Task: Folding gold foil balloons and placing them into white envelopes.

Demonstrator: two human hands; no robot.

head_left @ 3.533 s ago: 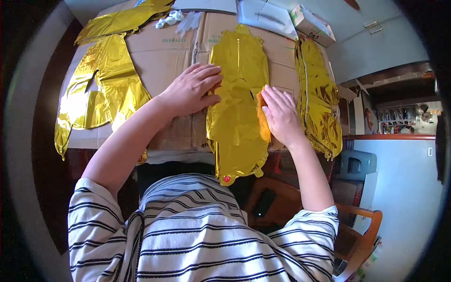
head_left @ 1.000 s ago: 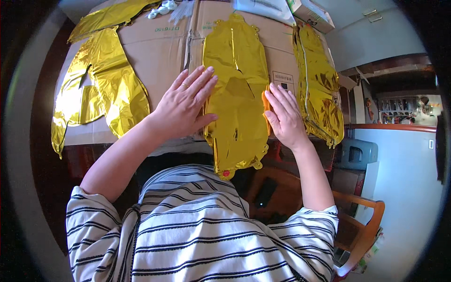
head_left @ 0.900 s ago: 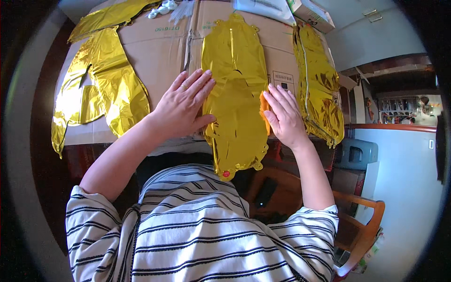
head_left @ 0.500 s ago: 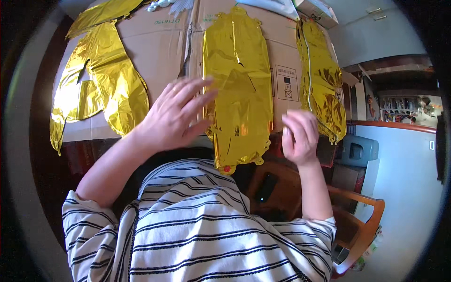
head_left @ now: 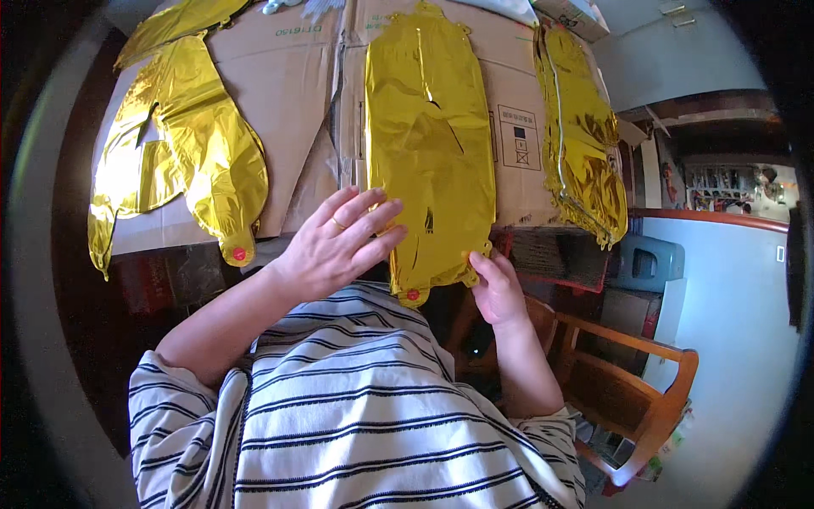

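Observation:
A flat gold foil balloon (head_left: 428,136) lies lengthwise on flattened brown cardboard (head_left: 297,93), its near end with a small red valve spot hanging over the edge toward me. My left hand (head_left: 335,242) rests with fingers spread on the balloon's lower left edge. My right hand (head_left: 496,288) pinches the balloon's lower right corner below the cardboard's edge. My striped shirt fills the bottom of the view.
Another deflated gold foil balloon (head_left: 182,157) lies at the left, and a crumpled one (head_left: 585,140) at the right. A wooden chair (head_left: 632,373) stands at lower right beside a grey bin (head_left: 649,263). A small box (head_left: 572,10) sits at the far edge.
My right hand slid off the balloon's right side, down to its lower right corner. My left hand moved slightly down the left edge. The view tilted lower.

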